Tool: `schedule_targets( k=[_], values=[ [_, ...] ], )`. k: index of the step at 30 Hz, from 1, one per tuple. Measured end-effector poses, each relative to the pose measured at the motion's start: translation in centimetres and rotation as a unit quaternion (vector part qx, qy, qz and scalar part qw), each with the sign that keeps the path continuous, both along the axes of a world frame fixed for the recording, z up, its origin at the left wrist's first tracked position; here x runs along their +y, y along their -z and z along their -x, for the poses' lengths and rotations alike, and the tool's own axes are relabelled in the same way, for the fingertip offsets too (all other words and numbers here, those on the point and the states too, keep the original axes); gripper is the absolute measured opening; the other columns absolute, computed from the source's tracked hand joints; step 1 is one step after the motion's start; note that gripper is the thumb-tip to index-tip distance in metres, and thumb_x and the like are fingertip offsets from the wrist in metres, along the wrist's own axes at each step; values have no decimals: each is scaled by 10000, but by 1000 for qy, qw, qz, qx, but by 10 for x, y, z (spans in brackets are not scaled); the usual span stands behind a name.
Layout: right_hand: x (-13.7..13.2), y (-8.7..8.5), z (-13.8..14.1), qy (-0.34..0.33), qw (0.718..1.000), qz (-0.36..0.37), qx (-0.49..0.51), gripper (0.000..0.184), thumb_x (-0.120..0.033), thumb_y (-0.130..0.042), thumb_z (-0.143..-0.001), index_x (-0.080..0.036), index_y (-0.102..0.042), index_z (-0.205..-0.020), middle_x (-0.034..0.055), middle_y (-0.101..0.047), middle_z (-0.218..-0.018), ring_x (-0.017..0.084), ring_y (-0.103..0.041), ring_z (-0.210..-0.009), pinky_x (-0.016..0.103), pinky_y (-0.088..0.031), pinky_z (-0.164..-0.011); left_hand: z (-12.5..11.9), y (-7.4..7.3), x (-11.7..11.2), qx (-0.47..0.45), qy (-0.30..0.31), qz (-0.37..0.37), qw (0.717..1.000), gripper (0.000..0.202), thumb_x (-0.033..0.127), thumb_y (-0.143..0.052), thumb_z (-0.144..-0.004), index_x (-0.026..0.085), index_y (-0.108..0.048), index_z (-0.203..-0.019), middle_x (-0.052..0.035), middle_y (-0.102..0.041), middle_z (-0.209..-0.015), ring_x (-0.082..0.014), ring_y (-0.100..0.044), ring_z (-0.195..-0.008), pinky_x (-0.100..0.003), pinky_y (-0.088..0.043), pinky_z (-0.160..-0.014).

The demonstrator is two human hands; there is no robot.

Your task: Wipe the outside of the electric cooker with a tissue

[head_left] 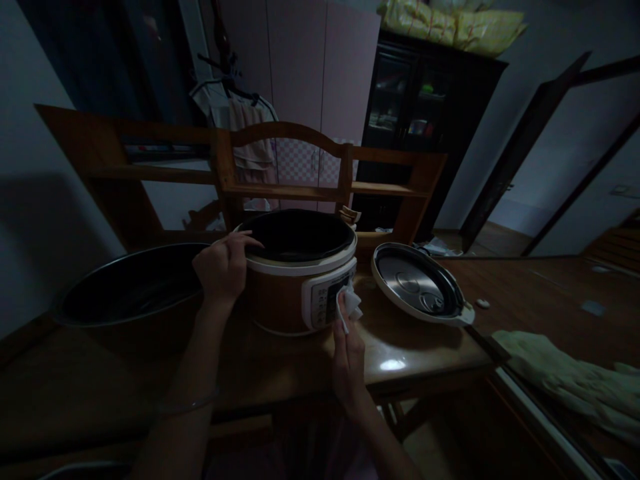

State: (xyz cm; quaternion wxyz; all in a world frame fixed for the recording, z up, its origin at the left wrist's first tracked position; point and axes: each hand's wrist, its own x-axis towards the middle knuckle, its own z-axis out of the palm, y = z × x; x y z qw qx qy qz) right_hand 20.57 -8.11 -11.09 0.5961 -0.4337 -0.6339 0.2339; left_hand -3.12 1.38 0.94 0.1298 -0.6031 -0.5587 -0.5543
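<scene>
An orange and white electric cooker [285, 293] stands open on the wooden table [415, 347], its dark inner pot [300, 235] showing. My left hand [223, 267] grips the cooker's rim on its left side, fingers curled over the edge. My right hand [349, 353] pinches a small white cloth [350, 303] and presses it against the cooker's control panel [327, 300]. The cooker's lid [417, 283] lies upside down on the table to the right.
A large dark metal basin [130, 287] sits to the left of the cooker. A wooden shelf unit [280, 180] stands behind the table, a dark cabinet [425, 113] farther back. Pale cloth [575, 380] lies at the lower right.
</scene>
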Motion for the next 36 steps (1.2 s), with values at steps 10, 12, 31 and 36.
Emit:
schedule_targets(
  k=[10,12,31,36],
  values=[
    [-13,-14,1,12,996,-88,31,517,-382,-263,-1096,-306,-214,-1605,-24,-221,-1675,227,-125,-1565,539,-157,-1277,0,-2,-2,1,-4,12,1000,562,328,-253,-1009,260,-788,-851,18,-755,-1152,-185,-681,-1118,-293,-458,-960],
    [-1,-26,-1,25,995,-80,46,524,-387,-271,-1097,-295,-201,-1608,-21,-211,-1679,219,-107,-1569,532,-141,-1281,0,-2,-2,3,-4,17,1000,558,329,-254,-1004,257,-787,-853,15,-754,-1159,-189,-681,-1118,-292,-460,-956],
    [-5,-4,16,-20,997,-36,-65,531,-326,-260,-1095,-307,-167,-1617,-13,-197,-1684,226,-143,-1566,546,-182,-1270,0,-3,-3,-3,3,17,1000,562,332,-252,-1012,272,-791,-864,21,-752,-1165,-191,-676,-1129,-311,-460,-961],
    [-8,-1,11,-24,994,-46,-101,539,-293,-256,-1092,-305,-146,-1619,-7,-234,-1673,223,-151,-1564,551,-178,-1271,-1,-4,-5,-6,6,35,999,595,359,-222,-1022,270,-793,-884,23,-752,-1165,-187,-670,-1139,-307,-453,-982]
  ],
)
